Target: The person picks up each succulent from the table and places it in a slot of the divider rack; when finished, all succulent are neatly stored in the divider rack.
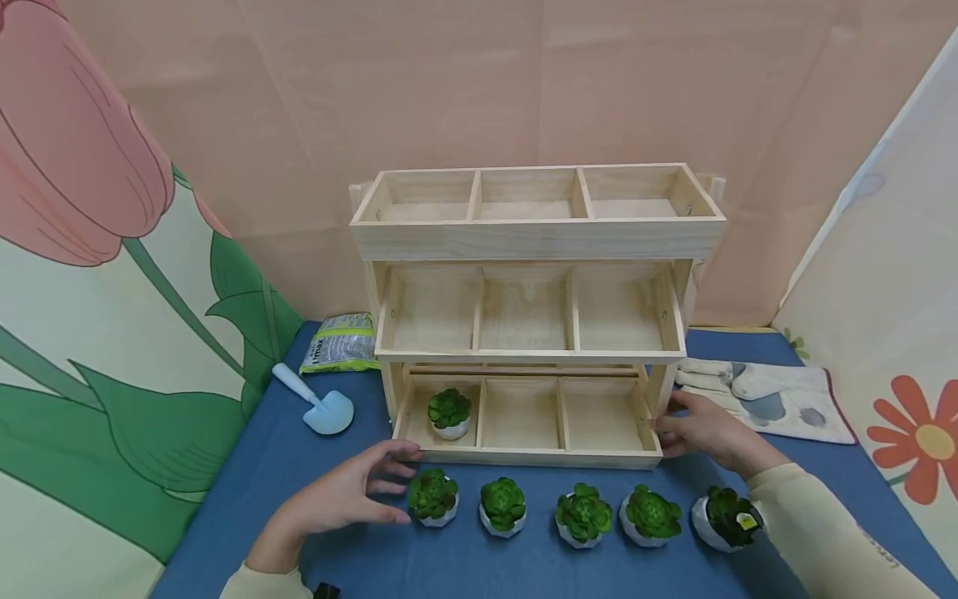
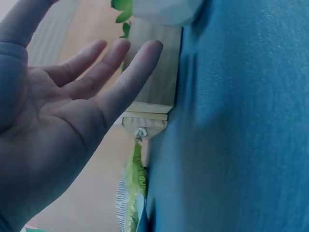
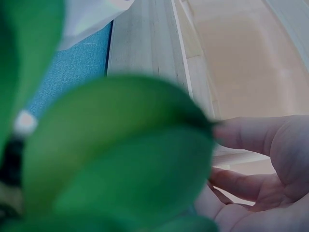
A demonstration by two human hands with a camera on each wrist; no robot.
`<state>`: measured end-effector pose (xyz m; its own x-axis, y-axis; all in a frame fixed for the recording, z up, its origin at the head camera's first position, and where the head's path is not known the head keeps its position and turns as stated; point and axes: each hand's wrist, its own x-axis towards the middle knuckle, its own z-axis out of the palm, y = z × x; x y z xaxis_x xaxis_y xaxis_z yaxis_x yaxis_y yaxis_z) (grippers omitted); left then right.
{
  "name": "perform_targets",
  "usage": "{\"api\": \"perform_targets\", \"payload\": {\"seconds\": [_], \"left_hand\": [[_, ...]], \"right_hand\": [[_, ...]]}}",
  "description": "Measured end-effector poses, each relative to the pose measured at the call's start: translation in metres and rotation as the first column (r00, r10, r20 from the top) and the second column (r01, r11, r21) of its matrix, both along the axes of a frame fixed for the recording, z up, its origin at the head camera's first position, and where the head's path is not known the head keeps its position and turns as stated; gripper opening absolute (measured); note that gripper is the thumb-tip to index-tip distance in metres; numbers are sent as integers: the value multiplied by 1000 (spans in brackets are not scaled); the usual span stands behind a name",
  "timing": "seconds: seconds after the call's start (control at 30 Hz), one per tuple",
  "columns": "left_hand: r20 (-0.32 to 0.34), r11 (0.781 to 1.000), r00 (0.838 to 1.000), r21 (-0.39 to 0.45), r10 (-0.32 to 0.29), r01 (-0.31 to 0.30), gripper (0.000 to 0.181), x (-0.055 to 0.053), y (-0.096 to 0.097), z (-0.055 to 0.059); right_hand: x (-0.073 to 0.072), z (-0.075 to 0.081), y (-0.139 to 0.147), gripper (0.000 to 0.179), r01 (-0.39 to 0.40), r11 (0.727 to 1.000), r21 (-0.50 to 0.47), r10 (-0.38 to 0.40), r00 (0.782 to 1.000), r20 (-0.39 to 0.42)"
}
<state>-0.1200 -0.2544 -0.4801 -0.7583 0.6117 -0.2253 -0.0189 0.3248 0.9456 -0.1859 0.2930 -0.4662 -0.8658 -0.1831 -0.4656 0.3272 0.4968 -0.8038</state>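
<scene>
A three-tier wooden planter shelf (image 1: 539,241) has three compartments per tier. One potted succulent (image 1: 449,409) sits in the bottom tier's left compartment. My left hand (image 1: 352,491) is held with spread fingers by the bottom tier's left front corner, beside another potted succulent (image 1: 432,497), and holds nothing. My right hand (image 1: 707,433) has its fingertips at the right end of the bottom tier, fingers loosely extended. In the right wrist view a blurred green leaf (image 3: 120,154) covers part of that hand's fingertips.
More potted succulents (image 1: 503,506) stand in a row before the shelf, the rightmost one (image 1: 722,520) right by my right sleeve. A light-blue trowel (image 1: 328,412) and a soil bag (image 1: 342,343) lie left of the shelf. Patterned gloves (image 1: 771,395) lie on the right of the blue cloth.
</scene>
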Motion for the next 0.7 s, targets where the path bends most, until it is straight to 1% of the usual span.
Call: {"api": "perform_targets", "payload": {"seconds": [0.17,0.27,0.43,0.7], "left_hand": [[7,1000,1000,-7,-12,12,83,-2,1,-6],[5,1000,1000,-14,-21,21,82,-2,2,-8],[20,999,999,-24,-33,33,85,-1,6,-10],[35,998,999,-53,-30,32,85,-2,11,-13]], "right_hand": [[0,0,-1,75,1,1000,1,-1,1000,-5],[1,1,-1,74,3,1000,2,-3,1000,-8],[2,1,-1,74,3,1000,-2,-3,1000,-8],[1,-1,0,74,0,1000,4,0,1000,-8]]}}
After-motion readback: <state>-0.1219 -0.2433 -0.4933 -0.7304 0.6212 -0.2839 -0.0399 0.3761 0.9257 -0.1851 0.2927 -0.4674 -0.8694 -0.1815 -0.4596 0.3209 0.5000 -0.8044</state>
